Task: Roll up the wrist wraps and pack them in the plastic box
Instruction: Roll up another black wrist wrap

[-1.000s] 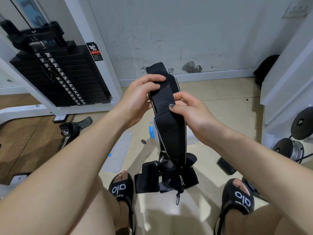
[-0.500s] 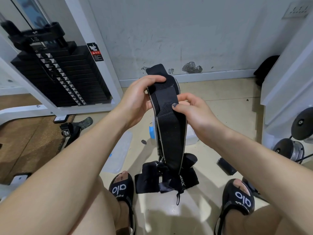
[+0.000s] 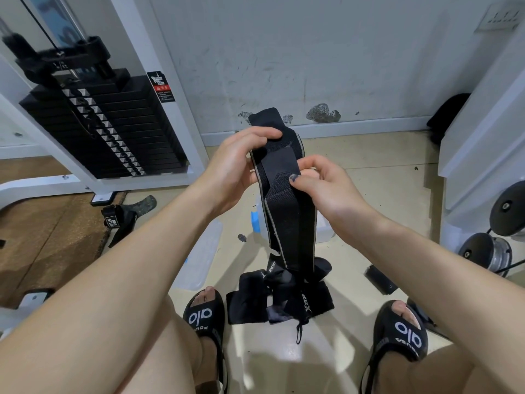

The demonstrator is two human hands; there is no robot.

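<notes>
While I sit with both feet on the floor, I hold one black wrist wrap (image 3: pixel 289 211) up in front of me, its length hanging down between my knees. My left hand (image 3: pixel 235 169) grips the upper part of the wrap from the left, fingers curled over its top edge and front face. My right hand (image 3: pixel 321 186) pinches the wrap from the right, thumb pressed on the front face at the stitched seam, fingers curled behind. The wrap's top end stands up above my left fingers; its lower end reaches down to a heap of further black wraps (image 3: pixel 281 297) lying on the floor between my two black slides (image 3: pixel 206 317). Whether it touches the heap, I cannot tell. The clear plastic box (image 3: pixel 324 231) sits on the floor behind the hanging wrap, largely hidden by it, a blue clip (image 3: pixel 255 221) showing at its left side. Its clear lid (image 3: pixel 199 257) lies flat on the floor under my left forearm. A small black roll (image 3: pixel 379 278) lies on the floor to the right of the heap. A weight stack (image 3: pixel 99 123) stands at far left
</notes>
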